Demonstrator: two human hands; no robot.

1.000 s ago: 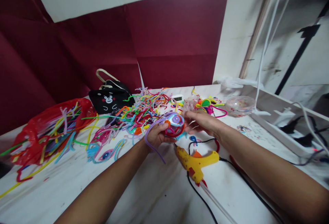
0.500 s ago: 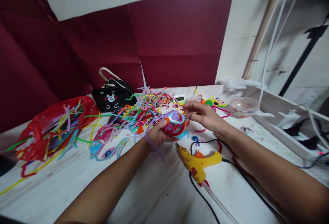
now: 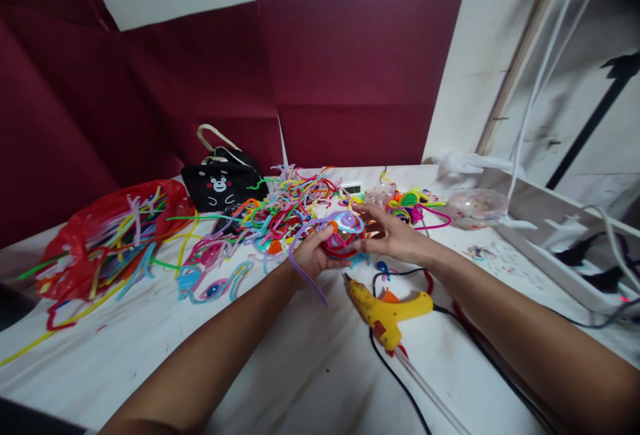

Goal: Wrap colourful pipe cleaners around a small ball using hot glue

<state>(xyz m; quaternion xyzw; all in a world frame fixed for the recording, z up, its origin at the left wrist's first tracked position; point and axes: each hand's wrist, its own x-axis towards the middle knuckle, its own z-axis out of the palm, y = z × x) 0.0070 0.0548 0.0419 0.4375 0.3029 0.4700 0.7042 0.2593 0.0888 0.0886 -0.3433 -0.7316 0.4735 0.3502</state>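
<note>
My left hand (image 3: pixel 315 253) is closed on the left side of a pipe-cleaner craft (image 3: pixel 345 238). The piece has a purple-and-white eye shape on top, red and orange loops below, and a long lilac stem (image 3: pixel 306 275) trailing down over my wrist. From the right, my right hand (image 3: pixel 390 232) curves around the craft's edge, its thumb low against the side and the index finger stretched above. Part of the craft is hidden by my fingers. Just below lies a yellow hot glue gun (image 3: pixel 383 312), its nozzle pointing up-left and a clear glue stick out of its back.
A heap of coloured pipe cleaners (image 3: pixel 290 212) lies behind my hands. To the left are a red plastic bag (image 3: pixel 90 235) of pipe cleaners and a black bag (image 3: pixel 220 178). Right: a clear bowl (image 3: pixel 477 208), a white cable tray (image 3: pixel 560 248), and the glue gun's black cord (image 3: pixel 480 342).
My right hand has come in to the craft, its thumb and fingers now around the right side. My left hand keeps its hold. The whole view has shifted slightly.
</note>
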